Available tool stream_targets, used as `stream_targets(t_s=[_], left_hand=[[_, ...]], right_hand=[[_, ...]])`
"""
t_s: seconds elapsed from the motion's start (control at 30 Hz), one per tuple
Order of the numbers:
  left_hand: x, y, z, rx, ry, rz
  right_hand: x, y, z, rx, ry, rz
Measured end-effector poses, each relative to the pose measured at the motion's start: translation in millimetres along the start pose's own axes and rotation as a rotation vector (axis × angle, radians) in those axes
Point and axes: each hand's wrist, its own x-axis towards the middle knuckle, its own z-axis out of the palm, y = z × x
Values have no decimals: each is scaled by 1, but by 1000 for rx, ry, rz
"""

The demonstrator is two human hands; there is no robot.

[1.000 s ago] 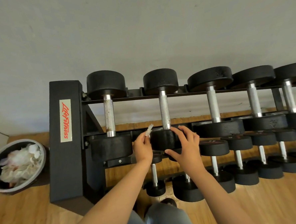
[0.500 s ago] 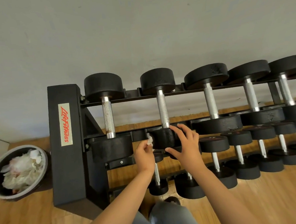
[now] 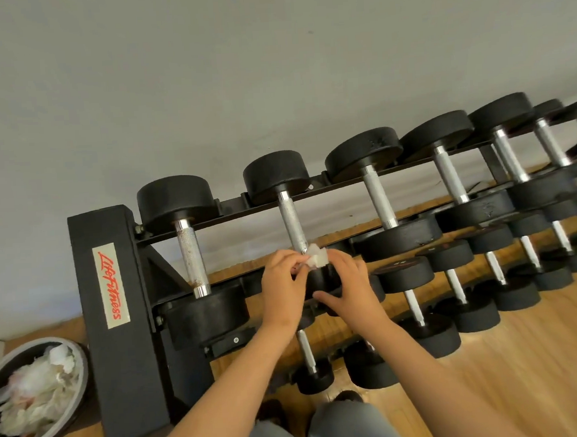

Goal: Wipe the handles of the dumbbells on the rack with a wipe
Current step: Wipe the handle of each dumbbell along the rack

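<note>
Grey wall [image 3: 205,88] filled the upper half of my view, and wooden floor [image 3: 525,356] ran beneath it from eight o'clock to four o'clock. Against the wall stood the black rack [image 3: 127,363], its end post with a red-lettered label at eight o'clock from centre and its rails climbing toward two o'clock. Black-headed dumbbells [image 3: 400,238] lay in a row across the top rails, with smaller ones on the tiers below. The leftmost handle [image 3: 191,254] showed brown specks, and the second dumbbell [image 3: 276,175] lay at its three o'clock. A round bin [image 3: 83,369] sat on the floor in the far eight o'clock corner, holding crumpled white wipes [image 3: 34,396]. My right hand [image 3: 349,289] gripped the near head of the second dumbbell, fingers curled over its top and thumb underneath. My left hand [image 3: 283,286], just beside it at nine o'clock, pinched the wipe [image 3: 316,260] between thumb and fingertips. That small white wad sat at twelve o'clock of my hands, at the near end of the second dumbbell's handle; whether my right fingertips also touched it I could not tell
</note>
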Motion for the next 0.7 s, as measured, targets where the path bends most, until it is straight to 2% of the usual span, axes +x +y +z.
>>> stream_targets(t_s=[0.13,0.27,0.37,0.53,0.7], left_hand=[[-26,-5,-6,44,-73,61],[-13,-1,-4,60,-128,94],[-1,8,2,92,-103,93],[-22,7,11,180,-133,148],[-16,13,22,265,-138,179]], right_hand=[[-6,2,-8,152,1,13],[-14,3,-8,180,42,-11],[-16,6,-11,189,71,11],[-9,20,-26,136,83,-29],[10,47,-58,-49,124,-130]])
